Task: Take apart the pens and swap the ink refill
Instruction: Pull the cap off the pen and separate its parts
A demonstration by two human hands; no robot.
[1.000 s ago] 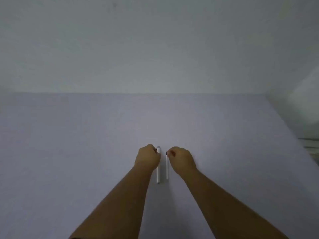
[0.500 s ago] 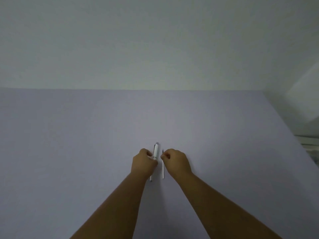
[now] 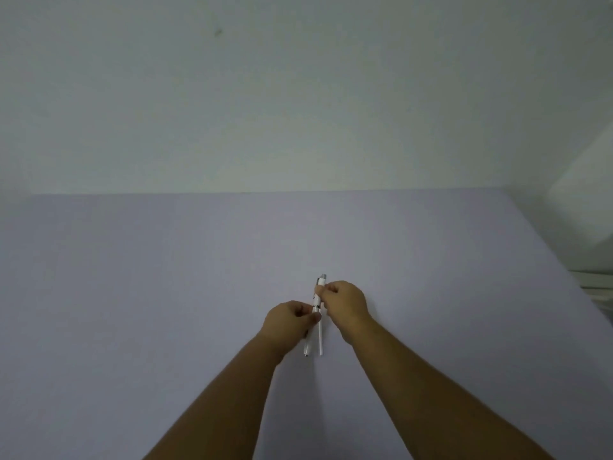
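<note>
A white pen with a silver cap end is held just above the lilac table, pointing away from me. My left hand grips its middle. My right hand pinches the upper part, near the clip. The pen's tip sticks out below my left hand at the near end. A second white pen lies on the table right beside it, parallel, its far end hidden behind my right hand.
A pale wall rises behind the table's far edge. The table's right edge runs diagonally, with a white slatted object beyond it.
My left hand lifted the left pen off the table. My right hand let go of the right pen, which stays lying there, and moved over to pinch the lifted pen's upper part.
</note>
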